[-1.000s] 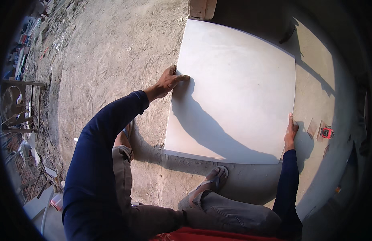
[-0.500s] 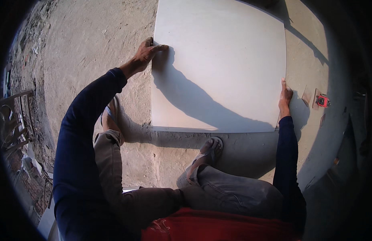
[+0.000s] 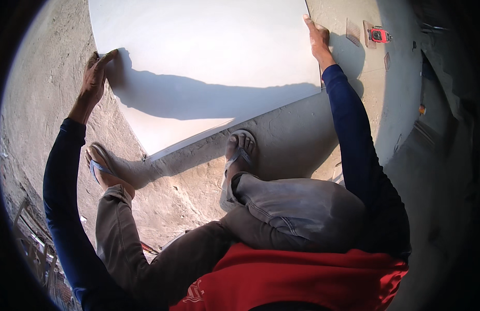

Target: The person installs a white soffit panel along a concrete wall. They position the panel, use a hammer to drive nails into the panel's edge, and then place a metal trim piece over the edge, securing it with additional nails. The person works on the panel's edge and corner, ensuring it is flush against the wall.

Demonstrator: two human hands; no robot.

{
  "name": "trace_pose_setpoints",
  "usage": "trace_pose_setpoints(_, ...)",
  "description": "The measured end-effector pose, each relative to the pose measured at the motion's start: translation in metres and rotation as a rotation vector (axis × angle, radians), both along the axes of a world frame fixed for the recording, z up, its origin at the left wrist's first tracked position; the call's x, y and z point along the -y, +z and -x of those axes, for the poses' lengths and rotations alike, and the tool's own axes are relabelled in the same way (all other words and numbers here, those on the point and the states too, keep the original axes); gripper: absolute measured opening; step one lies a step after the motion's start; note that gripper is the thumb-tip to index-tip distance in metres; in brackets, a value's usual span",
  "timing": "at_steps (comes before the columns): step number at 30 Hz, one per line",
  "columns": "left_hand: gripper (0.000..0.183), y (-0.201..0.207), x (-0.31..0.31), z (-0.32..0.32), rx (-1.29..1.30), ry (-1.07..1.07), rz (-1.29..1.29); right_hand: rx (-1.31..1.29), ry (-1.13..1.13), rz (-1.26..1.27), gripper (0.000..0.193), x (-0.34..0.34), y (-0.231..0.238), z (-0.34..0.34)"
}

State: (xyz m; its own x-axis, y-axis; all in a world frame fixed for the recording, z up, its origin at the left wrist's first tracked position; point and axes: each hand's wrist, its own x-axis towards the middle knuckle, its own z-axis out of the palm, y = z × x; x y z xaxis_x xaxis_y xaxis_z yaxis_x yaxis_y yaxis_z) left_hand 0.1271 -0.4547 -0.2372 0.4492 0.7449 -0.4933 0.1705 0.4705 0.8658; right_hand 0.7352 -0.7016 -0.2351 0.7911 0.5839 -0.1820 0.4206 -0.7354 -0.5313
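A large white flat panel (image 3: 214,46), perhaps a tile or board, lies before me, its far end cut off by the top of the picture. My left hand (image 3: 96,75) grips its left edge, thumb on the top face and the fingers mostly hidden at the side. At the opposite edge, my right hand (image 3: 319,39) holds the panel with the thumb laid along the rim; its other fingers are partly out of sight. A shadow of my arm crosses the white face. The near edge of the panel lies just beyond my sandalled foot (image 3: 239,150).
To the right, a small red device (image 3: 379,35) rests on the dusty floor beside rectangular plates (image 3: 353,32). My other sandalled foot (image 3: 102,166) stands near the panel's left corner. Metal scraps (image 3: 35,233) lie at the lower left, and rough ground (image 3: 48,103) spreads leftward.
The panel now sits turned in view, its near right corner higher and its near left corner lower. Both hands appear farther left, still on its edges; the whole view has also shifted.
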Motion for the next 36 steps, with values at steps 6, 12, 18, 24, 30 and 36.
trace_pose_setpoints(6, 0.042, 0.001, -0.001, 0.0, -0.028, -0.003, -0.004, 0.014, 0.027, -0.039, 0.072, 0.002, -0.002, -0.002)
trace_pose_setpoints(12, 0.047, 0.001, 0.002, 0.0, 0.014, 0.009, -0.012, 0.025, -0.027, -0.022, 0.07, 0.0, -0.006, -0.005)
trace_pose_setpoints(18, 0.049, -0.011, -0.001, 0.01, 0.005, -0.036, -0.058, -0.103, -0.085, -0.18, 0.059, -0.003, -0.01, -0.007)
trace_pose_setpoints(24, 0.052, -0.014, -0.003, 0.011, -0.049, -0.064, -0.119, -0.033, -0.065, -0.14, 0.066, -0.002, -0.014, -0.014)
trace_pose_setpoints(30, 0.055, -0.012, -0.001, 0.006, -0.082, -0.015, -0.124, -0.041, -0.065, -0.137, 0.069, -0.003, -0.014, -0.011)
trace_pose_setpoints(36, 0.053, -0.013, -0.002, 0.009, -0.056, -0.022, -0.103, -0.041, -0.082, -0.137, 0.069, -0.003, -0.013, -0.01)
